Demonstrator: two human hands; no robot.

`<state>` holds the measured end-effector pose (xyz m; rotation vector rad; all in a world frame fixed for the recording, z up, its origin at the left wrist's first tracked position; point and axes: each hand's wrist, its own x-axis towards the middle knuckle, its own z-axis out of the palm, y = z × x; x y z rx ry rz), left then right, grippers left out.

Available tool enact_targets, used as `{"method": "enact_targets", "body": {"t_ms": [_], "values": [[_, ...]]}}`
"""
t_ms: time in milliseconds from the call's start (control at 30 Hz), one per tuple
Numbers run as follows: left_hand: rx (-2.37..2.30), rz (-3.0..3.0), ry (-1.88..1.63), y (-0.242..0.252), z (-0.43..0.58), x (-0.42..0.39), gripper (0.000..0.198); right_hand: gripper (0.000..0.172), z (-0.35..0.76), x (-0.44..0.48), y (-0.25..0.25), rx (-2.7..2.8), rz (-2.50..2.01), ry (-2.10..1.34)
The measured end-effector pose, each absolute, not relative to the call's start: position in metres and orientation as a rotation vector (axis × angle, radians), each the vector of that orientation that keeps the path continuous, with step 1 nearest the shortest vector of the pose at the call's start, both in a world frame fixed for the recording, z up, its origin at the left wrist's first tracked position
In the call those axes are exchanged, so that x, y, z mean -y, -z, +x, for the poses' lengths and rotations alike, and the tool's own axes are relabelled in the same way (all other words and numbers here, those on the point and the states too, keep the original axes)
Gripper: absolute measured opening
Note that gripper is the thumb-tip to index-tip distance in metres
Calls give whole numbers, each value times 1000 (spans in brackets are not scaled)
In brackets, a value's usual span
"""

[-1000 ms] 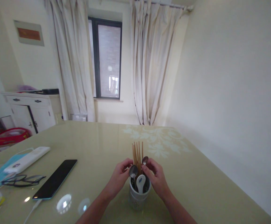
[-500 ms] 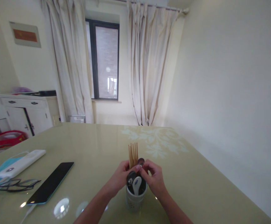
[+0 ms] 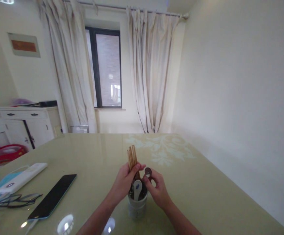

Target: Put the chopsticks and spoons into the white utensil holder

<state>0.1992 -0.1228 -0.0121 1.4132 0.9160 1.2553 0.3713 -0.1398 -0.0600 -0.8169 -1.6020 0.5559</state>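
A pale cylindrical utensil holder (image 3: 137, 207) stands on the table just in front of me. Several wooden chopsticks (image 3: 131, 156) rise from its far side, leaning left, with the fingers of my left hand (image 3: 122, 181) closed around them. My right hand (image 3: 158, 188) pinches a dark brown spoon (image 3: 148, 171) just below its rounded end, at the holder's right rim; fingers hide the rest of it. Inside the holder a white spoon (image 3: 137, 187) with a small blue mark leans upright. Dark utensils beside it are partly covered by my left hand.
Left on the glossy table (image 3: 93, 156) lie a black phone (image 3: 54, 195) with a cable, folded glasses (image 3: 18, 200), a white power strip-like device (image 3: 22, 178) and a blue cloth-like item (image 3: 0, 187). A wall (image 3: 242, 114) runs along the right.
My hands have drawn apart. The chopsticks now tilt left in my left hand, which covers more of the dark utensils. My right hand holds the brown spoon clear of the chopsticks.
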Motion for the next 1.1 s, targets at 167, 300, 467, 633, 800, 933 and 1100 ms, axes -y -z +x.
{"method": "enact_targets", "body": {"t_ms": [167, 300, 467, 633, 800, 933, 1100], "values": [[-769, 1242, -1354, -20, 195, 115, 59, 36, 371, 137, 64, 1621, -840, -530], [-661, 1083, -1560, -58, 172, 104, 43, 38, 370, 138, 66, 1618, -875, -517], [-658, 875, -1755, -90, 111, 74, 12, 38, 369, 139, 63, 1630, -879, -584], [-961, 853, -1329, -46, 54, 39, 9, 39, 369, 137, 64, 1621, -878, -627], [-1269, 1025, -896, 33, 46, 29, 25, 40, 370, 137, 65, 1605, -862, -681], [-1403, 1129, -882, 64, 55, 23, 29, 40, 371, 138, 64, 1605, -871, -708], [-1631, 1359, -848, 74, 54, 5, 25, 40, 374, 137, 66, 1623, -875, -691]]}}
